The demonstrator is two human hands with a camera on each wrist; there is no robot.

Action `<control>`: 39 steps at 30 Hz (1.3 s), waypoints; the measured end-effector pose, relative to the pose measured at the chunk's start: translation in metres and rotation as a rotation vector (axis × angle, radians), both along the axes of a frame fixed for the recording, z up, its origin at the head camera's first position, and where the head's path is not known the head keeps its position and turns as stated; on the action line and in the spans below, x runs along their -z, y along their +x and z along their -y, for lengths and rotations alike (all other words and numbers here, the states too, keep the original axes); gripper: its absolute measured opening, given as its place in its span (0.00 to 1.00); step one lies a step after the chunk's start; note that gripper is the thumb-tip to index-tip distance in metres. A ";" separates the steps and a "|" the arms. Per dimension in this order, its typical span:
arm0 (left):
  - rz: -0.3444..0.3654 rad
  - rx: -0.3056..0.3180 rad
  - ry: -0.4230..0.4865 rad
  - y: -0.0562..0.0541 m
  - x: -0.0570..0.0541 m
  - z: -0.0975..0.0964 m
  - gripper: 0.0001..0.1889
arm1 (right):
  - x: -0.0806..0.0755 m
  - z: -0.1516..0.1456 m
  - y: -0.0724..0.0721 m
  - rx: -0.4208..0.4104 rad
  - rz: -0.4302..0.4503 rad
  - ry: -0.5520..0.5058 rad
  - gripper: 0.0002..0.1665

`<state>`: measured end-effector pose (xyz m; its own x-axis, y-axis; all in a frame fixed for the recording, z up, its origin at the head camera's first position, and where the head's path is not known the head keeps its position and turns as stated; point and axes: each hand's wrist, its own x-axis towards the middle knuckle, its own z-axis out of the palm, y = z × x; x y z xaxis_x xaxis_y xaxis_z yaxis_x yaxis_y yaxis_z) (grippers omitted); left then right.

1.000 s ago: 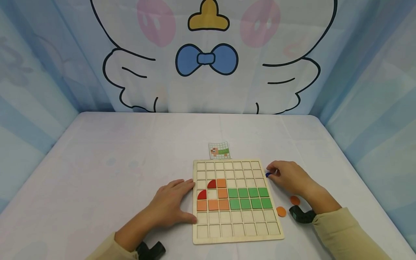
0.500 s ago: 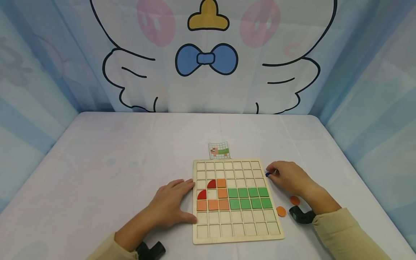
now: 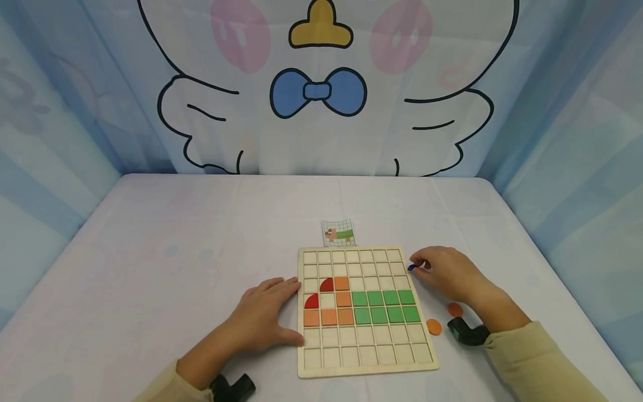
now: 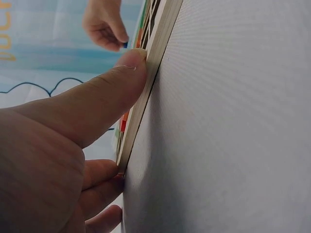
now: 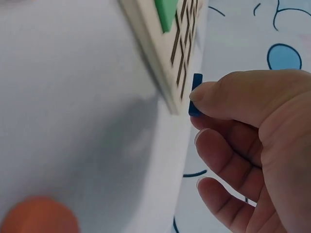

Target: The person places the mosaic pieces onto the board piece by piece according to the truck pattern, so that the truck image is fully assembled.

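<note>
My right hand (image 3: 447, 271) pinches a small flat blue piece (image 5: 196, 81) between thumb and index finger, just off the right edge of a wooden grid board (image 3: 369, 354). The right wrist view shows the piece edge-on, beyond the board's corner. Along the board's left edge rests my left hand (image 3: 261, 315), thumb and fingertips spread against the rim. Set in the grid are two red quarter-round pieces (image 3: 326, 285), several orange squares (image 3: 344, 300) and two rows of green squares (image 3: 375, 298). One bare cell lies between the red and orange pieces.
Two orange discs (image 3: 434, 327) lie on the white table right of the board, close to the right wrist's black camera mount (image 3: 467, 333). A small picture card (image 3: 339, 233) with a gridded animal design lies behind the board. A printed curtain (image 3: 321, 145) hangs behind the table.
My right hand has shifted very slightly up and toward the board, still pinching the blue piece. The left hand and the pieces on the board stay as they were.
</note>
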<state>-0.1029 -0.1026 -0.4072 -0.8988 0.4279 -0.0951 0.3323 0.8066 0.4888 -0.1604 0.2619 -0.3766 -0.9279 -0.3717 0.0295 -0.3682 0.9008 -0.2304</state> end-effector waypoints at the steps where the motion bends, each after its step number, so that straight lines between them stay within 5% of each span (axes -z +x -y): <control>1: -0.001 0.000 -0.001 0.000 0.000 0.000 0.52 | -0.002 0.002 0.001 -0.014 -0.005 -0.004 0.11; 16: 0.014 0.002 -0.011 0.000 -0.001 0.000 0.52 | -0.016 0.038 0.014 -0.164 -0.061 -0.006 0.09; 23: 0.019 -0.002 -0.010 0.000 -0.001 -0.001 0.52 | -0.014 0.060 0.016 -0.307 -0.117 -0.004 0.07; 39: 0.014 0.010 -0.009 -0.002 -0.001 0.000 0.52 | -0.010 0.108 0.018 -0.469 -0.057 -0.020 0.07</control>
